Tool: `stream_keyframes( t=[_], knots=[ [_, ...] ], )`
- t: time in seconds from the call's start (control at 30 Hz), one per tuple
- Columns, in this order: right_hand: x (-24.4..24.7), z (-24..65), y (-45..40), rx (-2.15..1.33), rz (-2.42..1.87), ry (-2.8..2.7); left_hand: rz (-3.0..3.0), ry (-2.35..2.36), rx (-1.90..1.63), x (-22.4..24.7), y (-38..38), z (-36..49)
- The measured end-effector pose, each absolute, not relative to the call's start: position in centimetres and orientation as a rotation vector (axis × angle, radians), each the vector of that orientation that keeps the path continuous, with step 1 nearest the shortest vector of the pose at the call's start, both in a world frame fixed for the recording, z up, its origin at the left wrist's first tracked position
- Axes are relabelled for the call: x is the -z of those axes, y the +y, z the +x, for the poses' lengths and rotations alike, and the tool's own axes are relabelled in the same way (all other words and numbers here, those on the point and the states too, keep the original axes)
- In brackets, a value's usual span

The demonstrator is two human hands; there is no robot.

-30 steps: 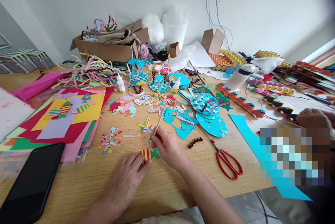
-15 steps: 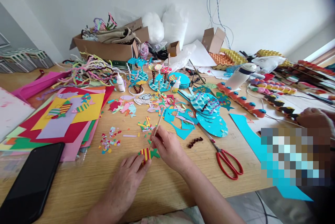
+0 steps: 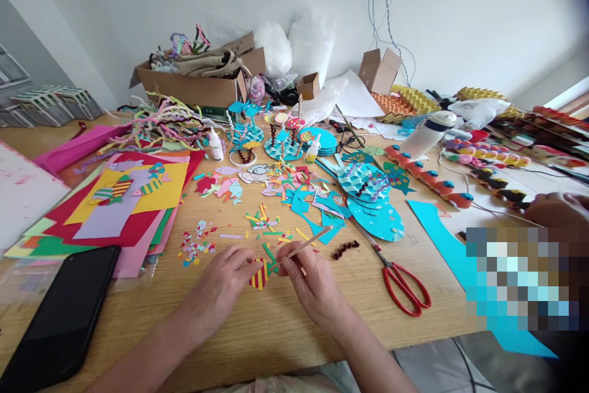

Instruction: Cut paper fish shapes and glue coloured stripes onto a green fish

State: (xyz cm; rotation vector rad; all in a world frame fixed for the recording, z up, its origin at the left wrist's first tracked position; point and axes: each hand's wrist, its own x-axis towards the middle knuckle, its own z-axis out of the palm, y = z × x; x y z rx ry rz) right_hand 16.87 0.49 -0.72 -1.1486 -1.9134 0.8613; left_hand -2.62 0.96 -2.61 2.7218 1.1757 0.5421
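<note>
My left hand [image 3: 227, 279] pinches the upper left edge of a small paper fish [image 3: 260, 275] with red and yellow stripes and a green tail. In my right hand [image 3: 315, 282] is a thin wooden stick [image 3: 313, 241], slanting up to the right. The right fingertips are close by the fish's tail; whether they touch it I cannot tell. Just beyond my hands lie coloured paper strips [image 3: 262, 219] and a pile of tiny paper bits [image 3: 196, 244]. A dark brown twisted pipe cleaner [image 3: 345, 250] rests to the right of my right hand.
Red-handled scissors [image 3: 405, 286] lie at right, beside blue paper ovals [image 3: 380, 218]. A black phone [image 3: 62, 319] and stacked coloured paper [image 3: 138, 221] occupy the left. Glue bottles [image 3: 215, 145] stand farther back. Another person's hand [image 3: 556, 209] is at the far right.
The stick has swung from steep, its lower end at the fish, to a low slant to the right. My left hand has moved from over the fish to its upper left edge.
</note>
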Motion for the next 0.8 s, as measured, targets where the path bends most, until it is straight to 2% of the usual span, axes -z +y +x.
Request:
stream_keyframes(
  t=[0.63,0.8],
  knots=[
    [1.2,16.3,-0.6,-0.789,-1.134,-2.104,2.721,1.109,-0.326,4.0,2.7,-2.0],
    [0.4,16.4,-0.6,-0.800,-1.138,-2.106,2.712,1.146,-0.261,3.0,2.1,-1.8]
  ],
)
